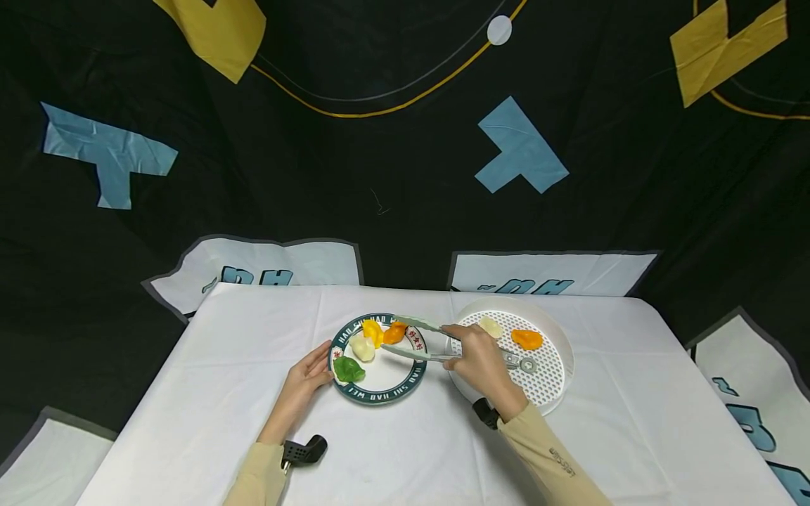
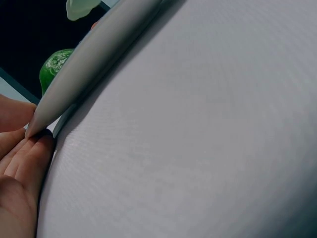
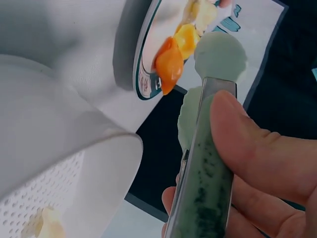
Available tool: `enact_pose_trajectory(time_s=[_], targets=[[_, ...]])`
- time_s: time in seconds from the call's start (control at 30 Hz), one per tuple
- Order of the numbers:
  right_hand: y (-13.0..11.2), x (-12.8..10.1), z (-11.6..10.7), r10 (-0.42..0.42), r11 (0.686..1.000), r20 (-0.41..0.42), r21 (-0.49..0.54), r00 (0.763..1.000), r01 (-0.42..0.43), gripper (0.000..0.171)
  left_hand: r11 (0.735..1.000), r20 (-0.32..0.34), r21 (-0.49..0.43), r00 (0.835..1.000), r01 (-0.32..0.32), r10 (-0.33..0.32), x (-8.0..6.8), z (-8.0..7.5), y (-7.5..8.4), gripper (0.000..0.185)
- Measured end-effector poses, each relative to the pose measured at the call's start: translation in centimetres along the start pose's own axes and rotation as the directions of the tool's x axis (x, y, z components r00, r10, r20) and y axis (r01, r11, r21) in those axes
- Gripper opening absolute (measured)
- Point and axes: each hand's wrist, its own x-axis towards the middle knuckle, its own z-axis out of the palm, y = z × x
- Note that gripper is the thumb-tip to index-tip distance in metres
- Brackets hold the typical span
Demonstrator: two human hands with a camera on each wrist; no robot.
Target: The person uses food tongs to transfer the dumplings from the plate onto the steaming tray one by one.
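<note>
From the head view, a round plate (image 1: pixel 380 390) with a dark green lettered rim sits on the white-clothed surface (image 1: pixel 190 393) and holds four dumplings: a green one (image 1: pixel 349 368), a pale one (image 1: pixel 363 347), a yellow one (image 1: pixel 373 331) and an orange one (image 1: pixel 395 332). Just to its right, a white perforated steamer tray (image 1: pixel 557 372) holds a pale dumpling (image 1: pixel 490 326) and an orange dumpling (image 1: pixel 527 339). The right hand (image 1: pixel 482 362) grips pale green tongs (image 1: pixel 411 339), their tips spread beside the plate's orange dumpling. The left hand (image 1: pixel 305 379) rests against the plate's edge, fingers relaxed.

The left wrist view shows straight fingers (image 2: pixel 22 163) touching the smooth rim, the glossy green dumpling beyond.

In the right wrist view, thumb and fingers pinch the tongs' speckled handle; scalloped tips stand apart.
</note>
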Motion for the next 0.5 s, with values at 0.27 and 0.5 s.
enact_pose_trajectory(time_s=[0.27, 0.5], targets=[[-0.1, 0.8, 0.7, 0.043, 0.998, 0.028, -0.046, 0.999, -0.041, 0.060, 1.000, -0.002, 0.001, 1.000, 0.005, -0.005, -0.1, 0.1, 0.2, 0.062], [0.0, 1.2, 1.2, 0.018, 0.997, 0.048, -0.073, 0.999, -0.014, 0.062, 1.000, -0.002, 0.019, 1.000, 0.002, -0.002, -0.1, 0.0, 0.1, 0.062]])
